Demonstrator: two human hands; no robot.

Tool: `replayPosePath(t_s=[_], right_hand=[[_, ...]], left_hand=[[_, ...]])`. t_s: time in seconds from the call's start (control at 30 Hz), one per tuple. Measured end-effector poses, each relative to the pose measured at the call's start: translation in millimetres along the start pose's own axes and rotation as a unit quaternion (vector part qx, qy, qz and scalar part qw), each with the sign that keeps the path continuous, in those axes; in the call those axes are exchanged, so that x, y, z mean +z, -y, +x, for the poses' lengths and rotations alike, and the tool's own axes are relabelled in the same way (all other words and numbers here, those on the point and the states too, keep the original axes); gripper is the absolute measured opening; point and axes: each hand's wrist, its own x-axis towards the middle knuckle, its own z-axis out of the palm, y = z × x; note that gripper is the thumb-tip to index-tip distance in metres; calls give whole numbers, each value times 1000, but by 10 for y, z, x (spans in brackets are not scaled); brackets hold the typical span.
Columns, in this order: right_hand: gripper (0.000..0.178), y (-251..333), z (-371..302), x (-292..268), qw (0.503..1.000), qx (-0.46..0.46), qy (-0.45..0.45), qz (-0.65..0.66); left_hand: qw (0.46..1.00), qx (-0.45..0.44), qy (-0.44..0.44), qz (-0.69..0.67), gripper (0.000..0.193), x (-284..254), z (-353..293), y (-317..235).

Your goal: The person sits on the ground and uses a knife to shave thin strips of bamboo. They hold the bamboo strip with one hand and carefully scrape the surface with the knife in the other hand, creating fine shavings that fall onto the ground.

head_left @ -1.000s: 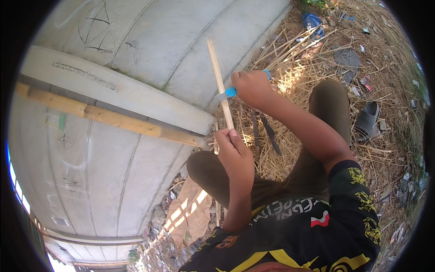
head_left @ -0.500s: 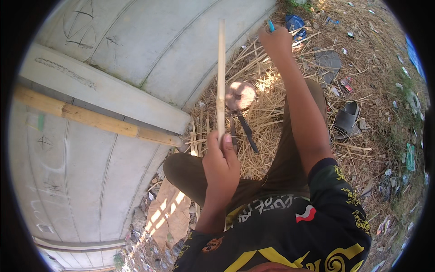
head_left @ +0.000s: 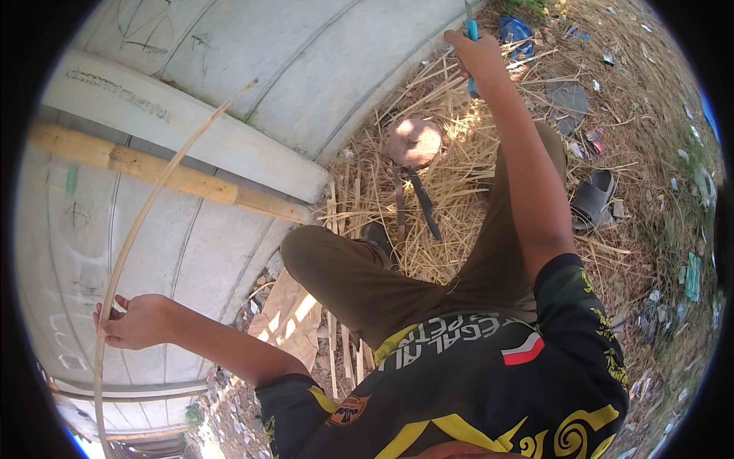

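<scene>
Out at the left, my left hand [head_left: 136,320] is closed around a long pale bamboo strip [head_left: 145,210]. The strip bows up toward the concrete wall, and its lower end runs down beside the wall. Up at the far right, my right hand [head_left: 479,57] grips a blue-handled cutter knife [head_left: 472,30], its thin blade pointing up past the fingers. Between my legs lie a dark-bladed knife [head_left: 424,205] and another narrow blade [head_left: 400,203], both next to a round wooden block [head_left: 415,142].
A concrete panel wall [head_left: 252,46] stands on the left, with a thick bamboo pole [head_left: 176,174] along it. Cut bamboo strips [head_left: 455,183] litter the ground. At the right are a grey sandal [head_left: 592,200] and a flat dark piece [head_left: 567,103]; brown cardboard [head_left: 287,317] lies lower left.
My left hand has swung outward to the left with the strip, which now shows its full curve. My right hand stays far right, turned so more of the cutter knife shows.
</scene>
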Motion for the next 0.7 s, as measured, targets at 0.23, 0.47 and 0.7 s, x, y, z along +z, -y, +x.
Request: replayPosePath(t_s=[0.23, 0.47, 0.7], right_hand=[[56, 161, -780, 778, 962, 123, 195, 148], [41, 150, -734, 721, 939, 121, 141, 291], [46, 300, -929, 744, 931, 141, 67, 331]], left_hand=[[936, -312, 67, -148, 49, -298, -1848, 163], [792, -574, 103, -182, 33, -794, -2855, 98], [754, -613, 61, -226, 27, -976, -2977, 322]])
